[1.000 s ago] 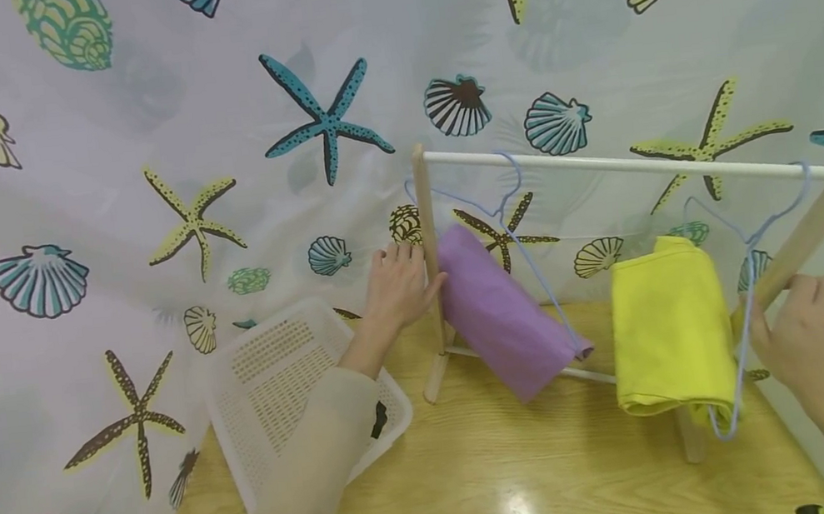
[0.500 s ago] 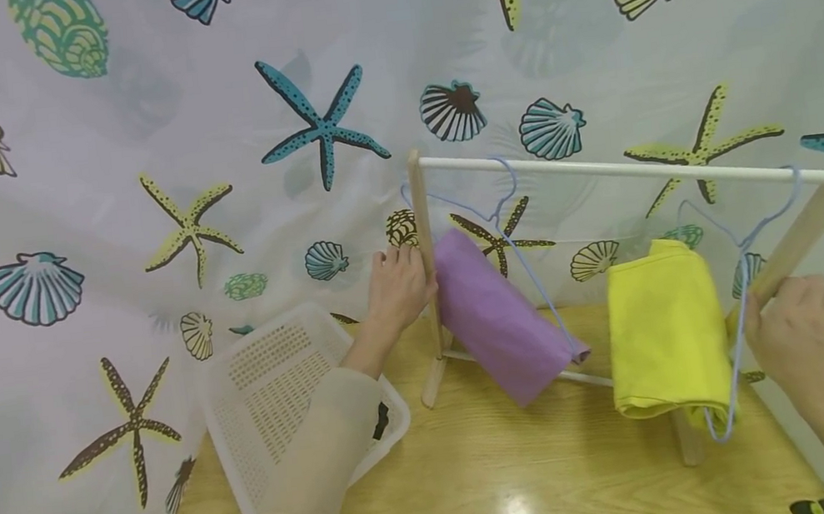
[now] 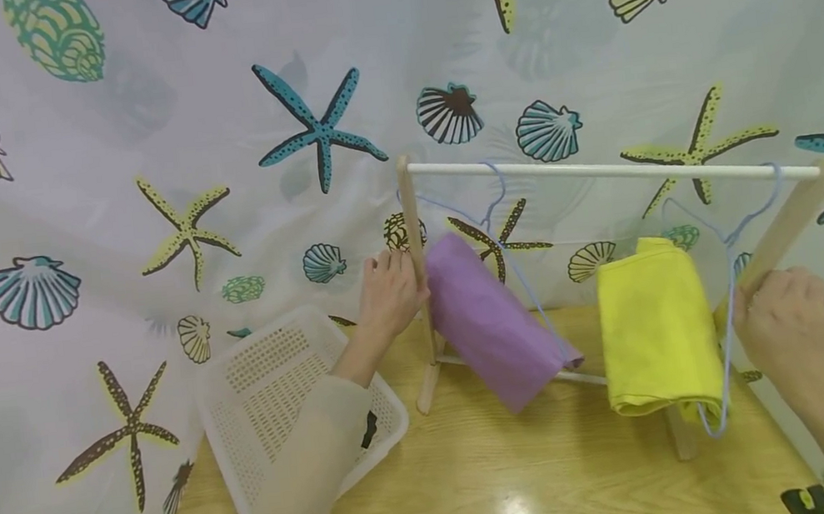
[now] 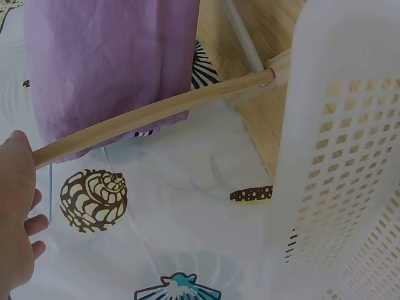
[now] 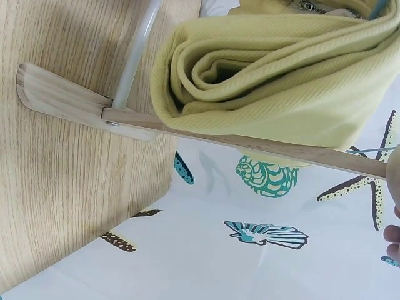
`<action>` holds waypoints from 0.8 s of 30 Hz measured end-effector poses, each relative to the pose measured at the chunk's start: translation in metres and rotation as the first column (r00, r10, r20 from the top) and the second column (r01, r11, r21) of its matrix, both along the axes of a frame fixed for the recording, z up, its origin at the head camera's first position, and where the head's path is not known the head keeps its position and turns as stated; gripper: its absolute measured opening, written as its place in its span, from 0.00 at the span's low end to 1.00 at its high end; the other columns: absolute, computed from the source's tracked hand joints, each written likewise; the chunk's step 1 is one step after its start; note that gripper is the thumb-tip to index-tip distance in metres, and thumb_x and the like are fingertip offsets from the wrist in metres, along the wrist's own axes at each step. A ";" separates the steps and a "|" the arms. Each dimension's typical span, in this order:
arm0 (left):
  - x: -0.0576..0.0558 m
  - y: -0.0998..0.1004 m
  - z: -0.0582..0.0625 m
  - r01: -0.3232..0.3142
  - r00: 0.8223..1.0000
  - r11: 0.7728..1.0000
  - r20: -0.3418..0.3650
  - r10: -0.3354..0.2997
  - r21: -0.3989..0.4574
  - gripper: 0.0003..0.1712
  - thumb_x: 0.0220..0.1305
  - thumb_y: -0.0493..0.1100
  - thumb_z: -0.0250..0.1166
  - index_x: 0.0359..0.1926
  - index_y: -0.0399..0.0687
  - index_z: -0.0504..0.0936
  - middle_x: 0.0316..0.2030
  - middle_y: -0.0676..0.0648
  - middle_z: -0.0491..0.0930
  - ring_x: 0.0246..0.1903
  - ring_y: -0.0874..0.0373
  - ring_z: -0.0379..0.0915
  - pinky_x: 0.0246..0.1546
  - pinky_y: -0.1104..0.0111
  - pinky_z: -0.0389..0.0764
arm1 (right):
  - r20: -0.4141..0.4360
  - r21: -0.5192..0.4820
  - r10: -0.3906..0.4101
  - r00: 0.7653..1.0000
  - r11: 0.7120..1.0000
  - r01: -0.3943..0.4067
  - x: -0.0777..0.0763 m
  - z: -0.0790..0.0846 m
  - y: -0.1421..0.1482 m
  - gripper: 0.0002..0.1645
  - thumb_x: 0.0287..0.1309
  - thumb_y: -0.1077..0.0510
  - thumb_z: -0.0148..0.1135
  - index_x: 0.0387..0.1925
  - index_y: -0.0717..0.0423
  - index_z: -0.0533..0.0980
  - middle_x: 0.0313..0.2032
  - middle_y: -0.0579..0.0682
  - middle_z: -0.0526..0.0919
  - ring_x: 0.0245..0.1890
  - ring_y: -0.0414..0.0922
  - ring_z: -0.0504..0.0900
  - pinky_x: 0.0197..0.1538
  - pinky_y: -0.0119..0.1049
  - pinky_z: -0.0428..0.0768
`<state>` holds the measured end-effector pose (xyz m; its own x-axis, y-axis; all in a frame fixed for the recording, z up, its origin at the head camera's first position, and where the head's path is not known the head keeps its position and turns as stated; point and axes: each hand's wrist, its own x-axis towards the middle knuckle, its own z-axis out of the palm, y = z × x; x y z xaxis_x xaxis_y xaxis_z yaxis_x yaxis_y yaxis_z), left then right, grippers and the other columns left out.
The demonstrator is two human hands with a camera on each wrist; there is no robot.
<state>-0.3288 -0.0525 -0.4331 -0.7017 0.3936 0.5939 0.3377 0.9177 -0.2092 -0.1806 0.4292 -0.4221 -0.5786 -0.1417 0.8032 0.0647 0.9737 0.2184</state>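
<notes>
1. From where I stand, the left hand (image 3: 389, 293) grips the left wooden upright (image 3: 411, 215) of a small garment rack (image 3: 599, 170), just beside the purple cloth (image 3: 490, 324).
2. The right hand (image 3: 791, 318) is curled round the right upright (image 3: 791, 225), near the yellow garment (image 3: 656, 328).
3. The rack stands on the wood-grain tabletop (image 3: 473, 477), its white bar running between the two uprights.
4. A blue hanger (image 3: 502, 183) near the bar's left end carries the purple cloth, which slants down rightward.
5. Another blue hanger (image 3: 730, 324), near the right end, holds the yellow garment, folded in layers with a zipper showing.
6. A white perforated plastic basket (image 3: 219, 445) sits left of the rack, partly behind the left sleeve (image 3: 313, 460).
7. Behind everything hangs a seashell-and-starfish-print fabric (image 3: 213, 85).
</notes>
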 end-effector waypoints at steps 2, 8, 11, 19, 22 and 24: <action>0.003 -0.002 0.001 -0.004 1.000 1.000 0.018 0.004 -0.002 0.22 0.63 0.60 0.59 0.38 0.44 0.74 0.35 0.46 0.77 0.38 0.51 0.70 0.40 0.60 0.71 | 0.000 -0.012 0.015 1.000 1.000 -0.015 -0.003 -0.001 0.000 0.35 0.70 0.45 0.37 0.18 0.70 0.62 0.15 0.63 0.63 0.13 0.56 0.59 0.16 0.45 0.56; 0.010 -0.009 -0.002 -0.005 0.999 1.000 0.037 0.005 -0.006 0.21 0.63 0.59 0.59 0.36 0.44 0.73 0.35 0.46 0.78 0.38 0.50 0.72 0.41 0.60 0.72 | -0.015 0.003 0.034 0.999 0.999 -0.034 -0.008 -0.003 -0.002 0.35 0.70 0.44 0.36 0.18 0.70 0.63 0.15 0.63 0.62 0.13 0.57 0.59 0.17 0.46 0.57; 0.011 -0.010 -0.002 0.002 1.000 1.000 0.019 -0.002 -0.010 0.22 0.62 0.59 0.60 0.36 0.44 0.72 0.33 0.46 0.77 0.37 0.50 0.72 0.40 0.60 0.72 | -0.058 0.009 0.052 0.997 0.999 -0.051 -0.011 -0.002 -0.004 0.34 0.69 0.45 0.39 0.17 0.69 0.62 0.14 0.63 0.62 0.13 0.57 0.60 0.16 0.47 0.56; 0.011 -0.014 -0.004 0.011 0.998 1.000 -0.060 -0.012 -0.010 0.23 0.61 0.60 0.61 0.38 0.44 0.75 0.34 0.46 0.79 0.37 0.50 0.74 0.39 0.60 0.72 | -0.106 0.031 0.092 0.990 0.996 -0.089 -0.017 0.003 -0.007 0.29 0.65 0.48 0.46 0.17 0.67 0.61 0.13 0.59 0.60 0.12 0.53 0.56 0.15 0.43 0.53; 0.011 -0.015 -0.004 0.015 0.997 1.000 -0.073 -0.016 -0.016 0.23 0.61 0.60 0.61 0.37 0.44 0.74 0.33 0.46 0.78 0.36 0.50 0.73 0.38 0.60 0.71 | -0.109 0.026 0.100 0.989 0.995 -0.098 -0.019 0.004 -0.007 0.28 0.64 0.49 0.47 0.17 0.67 0.61 0.14 0.60 0.60 0.12 0.53 0.57 0.15 0.43 0.54; 0.011 -0.016 -0.002 0.015 0.997 1.000 -0.076 -0.016 -0.023 0.23 0.61 0.61 0.61 0.37 0.44 0.74 0.32 0.46 0.77 0.35 0.50 0.72 0.39 0.61 0.70 | -0.105 0.021 0.102 0.989 0.995 -0.101 -0.020 0.004 -0.007 0.28 0.64 0.49 0.47 0.17 0.67 0.61 0.14 0.60 0.61 0.12 0.53 0.57 0.15 0.43 0.53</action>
